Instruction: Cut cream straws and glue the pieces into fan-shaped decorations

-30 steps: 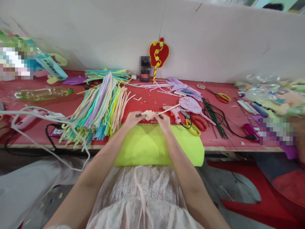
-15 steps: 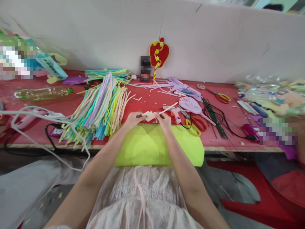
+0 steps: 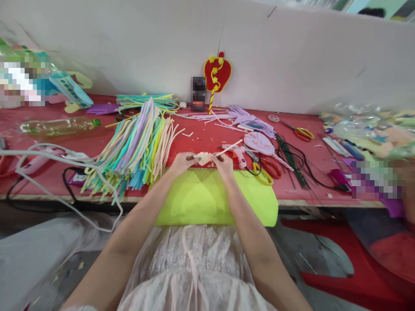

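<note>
The ridged piece (image 3: 204, 159) is pale cream, the flat sheet (image 3: 199, 190) lime green; the rounded, yellow-edged red ornament (image 3: 224, 77) bears 5 yellow flowers (image 3: 215, 70), its stick (image 3: 211, 103) striped red-and-yellow.

The person wore a pale, pinkish-white dress (image 3: 227, 285) with a patterned lace front and soft gathers. A thin pink ribbon (image 3: 193, 264) hung down its middle; beyond the whitish sleeve (image 3: 79, 308), forearms (image 3: 149, 199) were bare.

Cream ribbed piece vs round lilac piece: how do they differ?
The small cream ribbed piece is held between left grip and right grip; the round lilac piece lies on the red tabletop. The cream piece is ribbed; the lilac piece has a narrow tail. The cream piece looks smaller than the lilac piece. Both are pale.
</note>
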`<move>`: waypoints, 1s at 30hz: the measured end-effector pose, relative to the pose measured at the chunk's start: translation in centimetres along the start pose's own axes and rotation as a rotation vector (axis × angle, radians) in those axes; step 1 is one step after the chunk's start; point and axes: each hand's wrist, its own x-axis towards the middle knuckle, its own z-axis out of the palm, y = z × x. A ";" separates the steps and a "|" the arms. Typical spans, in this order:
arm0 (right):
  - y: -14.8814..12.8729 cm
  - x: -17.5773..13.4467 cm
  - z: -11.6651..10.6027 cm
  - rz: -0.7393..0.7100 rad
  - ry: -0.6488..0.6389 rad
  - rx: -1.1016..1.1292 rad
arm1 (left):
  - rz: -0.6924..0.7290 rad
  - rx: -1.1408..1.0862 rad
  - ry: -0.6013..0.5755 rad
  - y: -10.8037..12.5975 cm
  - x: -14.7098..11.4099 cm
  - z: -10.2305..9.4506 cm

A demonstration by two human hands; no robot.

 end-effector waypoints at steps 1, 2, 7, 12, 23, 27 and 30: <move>-0.1 0.0 0.0 -0.001 -0.002 0.006 | 0.003 0.000 0.000 0.0 0.0 0.0; -0.1 0.0 0.0 -0.003 -0.003 0.016 | 0.002 0.003 0.000 0.0 0.0 0.0; -0.3 -0.2 0.0 -0.018 0.004 0.000 | 0.012 0.024 -0.003 0.1 0.0 0.0; -0.6 -0.3 0.0 0.009 0.014 -0.087 | 0.035 0.032 0.001 0.2 -0.1 0.0; 0.7 0.1 -0.5 -0.039 -0.014 -0.176 | 0.011 -0.082 0.040 -0.7 0.3 0.4; 1.1 0.3 -0.6 -0.043 -0.002 -0.222 | 0.042 0.016 0.052 -0.7 0.3 0.5; 1.2 0.3 -0.5 -0.038 0.001 -0.242 | 0.067 0.135 0.074 -0.5 0.2 0.3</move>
